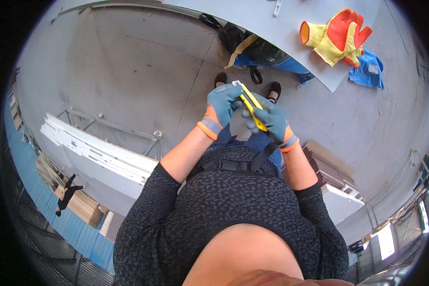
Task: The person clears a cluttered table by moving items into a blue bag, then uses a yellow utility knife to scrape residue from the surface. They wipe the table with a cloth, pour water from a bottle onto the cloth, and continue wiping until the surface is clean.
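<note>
Both my hands wear grey-green gloves with orange cuffs and are held in front of my body. My right hand is closed round the lower end of a yellow utility knife, which slants up toward the left. At its upper end, my left hand pinches the tool between thumb and fingers. A small whitish piece shows at the left fingertips; its kind is too small to make out. The gloved fingers hide part of the knife.
Ahead stands a grey table with yellow-and-red gloves and a small white item on it. A blue cloth is by its corner; dark bags sit below. Stacked white panels lie left. Another person is far off.
</note>
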Demonstrator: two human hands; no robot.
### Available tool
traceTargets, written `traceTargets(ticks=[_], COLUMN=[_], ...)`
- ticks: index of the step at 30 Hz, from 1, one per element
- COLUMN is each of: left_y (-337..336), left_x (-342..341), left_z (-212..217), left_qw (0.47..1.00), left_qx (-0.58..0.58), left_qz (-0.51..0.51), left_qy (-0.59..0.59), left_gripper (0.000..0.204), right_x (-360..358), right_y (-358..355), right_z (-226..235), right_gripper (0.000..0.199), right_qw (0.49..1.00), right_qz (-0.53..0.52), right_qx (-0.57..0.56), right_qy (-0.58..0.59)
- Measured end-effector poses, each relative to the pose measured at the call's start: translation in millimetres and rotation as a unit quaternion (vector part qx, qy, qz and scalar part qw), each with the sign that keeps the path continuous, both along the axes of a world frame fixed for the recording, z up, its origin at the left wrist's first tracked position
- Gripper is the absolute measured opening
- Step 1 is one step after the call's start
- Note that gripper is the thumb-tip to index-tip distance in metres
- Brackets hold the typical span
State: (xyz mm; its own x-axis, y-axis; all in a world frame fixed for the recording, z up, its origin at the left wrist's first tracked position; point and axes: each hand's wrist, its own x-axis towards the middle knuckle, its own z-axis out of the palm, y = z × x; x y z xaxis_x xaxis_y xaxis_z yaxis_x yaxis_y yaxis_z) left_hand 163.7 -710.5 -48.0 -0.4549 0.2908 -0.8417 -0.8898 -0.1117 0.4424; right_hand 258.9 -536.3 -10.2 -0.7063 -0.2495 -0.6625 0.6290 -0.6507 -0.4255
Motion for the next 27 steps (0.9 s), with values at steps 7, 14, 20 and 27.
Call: traceTargets(ticks=[7,14,20,27], left_y=[-38,-24,-9,32], left_x=[-37,-39,-54,-140], left_z=[-24,-23,-44,-219], left_qw=[0.998,0.987,0.963,0.685], left_qx=[0.006,-0.036,-0.029,-0.324], left_qz=[-0.066,-0.156,-0.267,-0.422], left_qy=[-0.009,-0.014,0.032,0.498], left_gripper=[0.017,0.016,0.024,0.067], right_x=[-4,0,5,-18], right_y=[-55,-75,-66,-40], right_z=[-23,-33,-53,-117], right_gripper=[0.063,0.035,0.030,0.033], right_qw=[0.997,0.975,0.971,0.909], right_qz=[-0.071,-0.146,-0.139,-0.176], right_qx=[-0.017,0.079,0.137,0.363], right_qy=[-0.014,-0.151,-0.136,-0.106])
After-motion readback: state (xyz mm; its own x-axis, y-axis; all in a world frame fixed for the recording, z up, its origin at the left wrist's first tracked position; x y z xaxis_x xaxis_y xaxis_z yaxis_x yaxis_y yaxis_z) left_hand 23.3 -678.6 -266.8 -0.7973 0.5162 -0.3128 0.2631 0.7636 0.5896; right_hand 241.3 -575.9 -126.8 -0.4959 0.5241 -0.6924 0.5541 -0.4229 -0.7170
